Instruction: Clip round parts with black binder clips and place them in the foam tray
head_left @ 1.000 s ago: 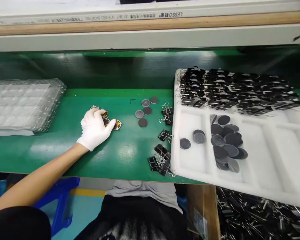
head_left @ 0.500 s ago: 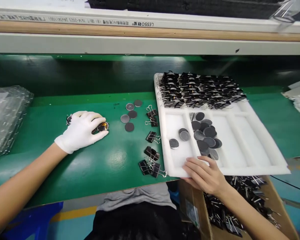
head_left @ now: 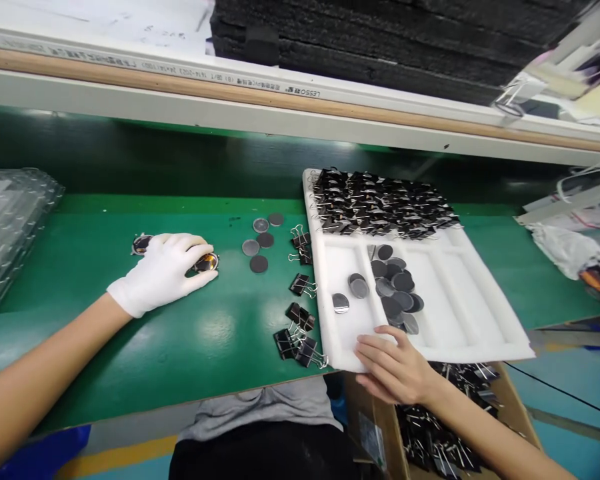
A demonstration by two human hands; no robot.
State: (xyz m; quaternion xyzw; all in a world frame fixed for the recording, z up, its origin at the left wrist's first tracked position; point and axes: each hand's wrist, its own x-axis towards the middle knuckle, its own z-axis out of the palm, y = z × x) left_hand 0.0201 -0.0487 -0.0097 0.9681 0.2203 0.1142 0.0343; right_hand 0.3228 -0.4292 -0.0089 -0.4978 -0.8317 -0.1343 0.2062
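My left hand [head_left: 167, 272], in a white glove, rests on the green table with its fingers curled over round watch-like parts. One round part [head_left: 206, 263], with a metal rim and a shiny gold-brown face, shows between thumb and forefinger. Another round part [head_left: 141, 245] shows beyond the hand's left side; the palm hides what lies between. My bare right hand [head_left: 395, 367] grips the front edge of a white foam tray [head_left: 485, 293], some fingers on top and others below the rim. Dark round discs [head_left: 403, 281] lie in the tray's compartments, several in a heap near this hand.
Loose discs [head_left: 259, 265] and black binder clips [head_left: 303, 285] lie between my hands. Rows of clipped pieces [head_left: 380, 203] fill the tray's back. A box of binder clips [head_left: 445, 427] stands below the table edge. Clear plastic trays [head_left: 15, 233] are stacked at left.
The camera view has tilted and shifted, showing more of the shelf. My left hand has moved slightly, uncovering more of the left round part. My right hand stays at the tray's edge.
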